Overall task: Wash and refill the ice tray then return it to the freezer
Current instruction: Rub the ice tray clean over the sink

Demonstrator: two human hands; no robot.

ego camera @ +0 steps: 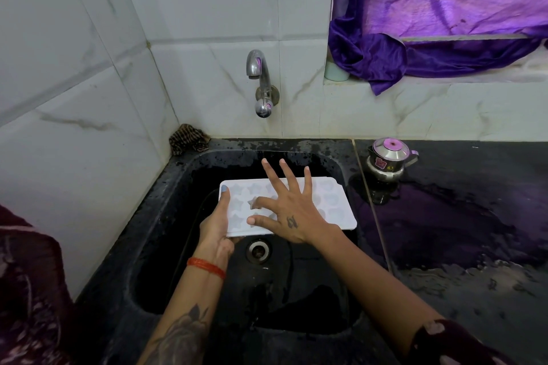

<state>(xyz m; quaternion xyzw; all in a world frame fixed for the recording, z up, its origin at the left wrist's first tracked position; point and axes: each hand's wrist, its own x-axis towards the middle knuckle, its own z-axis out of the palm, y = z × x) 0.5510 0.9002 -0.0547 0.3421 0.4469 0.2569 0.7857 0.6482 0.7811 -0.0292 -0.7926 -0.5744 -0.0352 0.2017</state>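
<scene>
One drain point(258, 250) sits near, in the black sink point(166, 246). Above it one white ice tray point(335, 201) w/ star moulds. Left hand point(215, 227) grips its left edge, thumb along the rim; right hand point(292, 210) lies spread over the top, forefinger bent into a mould, gripping nothing. Looks like the wash step: rub each mould in turn, keep tray level over the sink. Far: one tap point(259, 80), not running; one steel pot point(385, 161) on the wet tabletop point(474, 216) at right.

Left hand point(218, 224) reaches forward, thumb extended far, fingers curled underneath; right hand point(292, 210) hovers just right of it, fingers spread.
</scene>
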